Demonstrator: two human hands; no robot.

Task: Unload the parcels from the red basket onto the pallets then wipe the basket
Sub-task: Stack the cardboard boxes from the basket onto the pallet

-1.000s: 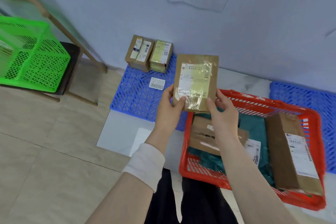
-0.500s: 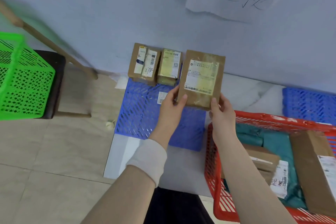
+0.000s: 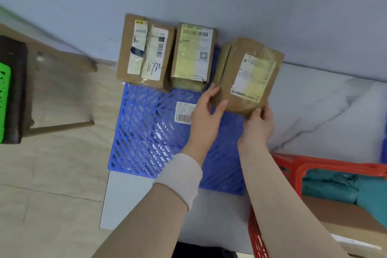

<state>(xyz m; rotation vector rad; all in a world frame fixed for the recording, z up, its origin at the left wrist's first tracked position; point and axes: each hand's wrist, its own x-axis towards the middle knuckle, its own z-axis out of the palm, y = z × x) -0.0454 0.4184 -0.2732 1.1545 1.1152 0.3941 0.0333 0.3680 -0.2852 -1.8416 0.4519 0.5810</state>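
The flat brown paper-wrapped parcel with a white and yellow label (image 3: 249, 77) is in the upper centre-right of the frame, at the far right corner of the blue plastic lattice pallet (image 3: 146, 138) and close against the grey wall. The left hand (image 3: 206, 111) curls thumb and fingers round its lower left corner, and the right hand (image 3: 258, 123) pinches its lower edge. Whether its underside is already down on the pallet I cannot tell. It looks tilted, its top towards the wall. The main risk, I judge, is overhang. Its right side appears to reach past the pallet's right edge, so if let go there it could tip or slide onto the pale marble floor. If it is left leaning on the wall, its bottom edge could skid forward. Just left of it stands the yellow-taped cardboard box (image 3: 192, 56), and a sideways nudge to correct the overhang could shove that box into the brown cardboard box marked 8732 (image 3: 144, 52) beside it. The loose white barcode label (image 3: 183, 112) lies under the left hand's wrist and could be swept off the lattice. At lower right the red plastic basket (image 3: 335, 166) holds teal bags (image 3: 330, 186) and a brown carton (image 3: 345, 222), so the wiping looks well off
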